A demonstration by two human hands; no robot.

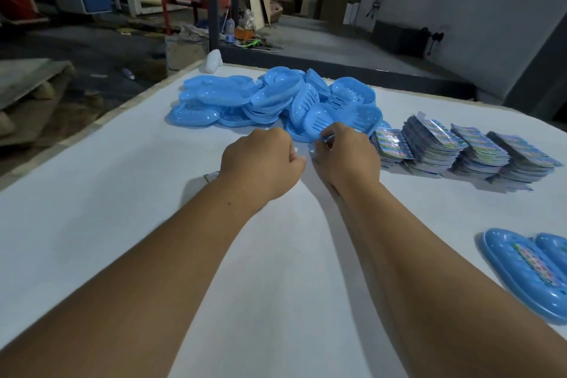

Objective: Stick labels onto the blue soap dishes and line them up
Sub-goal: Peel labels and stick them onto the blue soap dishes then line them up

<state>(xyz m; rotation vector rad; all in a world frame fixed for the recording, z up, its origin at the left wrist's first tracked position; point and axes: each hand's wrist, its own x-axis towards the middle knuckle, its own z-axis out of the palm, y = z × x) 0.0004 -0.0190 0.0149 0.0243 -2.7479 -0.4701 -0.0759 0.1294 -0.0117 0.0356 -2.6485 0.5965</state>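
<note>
A loose pile of blue soap dishes (276,101) lies at the far middle of the white table (122,224). Just in front of the pile, my left hand (260,163) is closed into a fist on a label sheet, of which only a corner (211,176) shows under the wrist. My right hand (346,156) is close beside it, thumb and forefinger pinched on a small label edge (325,139). Most of the label is hidden by my fingers. Two dishes with colourful labels on them (527,270) lie side by side at the near right edge.
Several stacks of printed labels (460,150) stand in a row right of my hands. A white object (214,61) sits at the table's far left corner. Beyond the table is a workshop floor with a cardboard box (184,52) and clutter.
</note>
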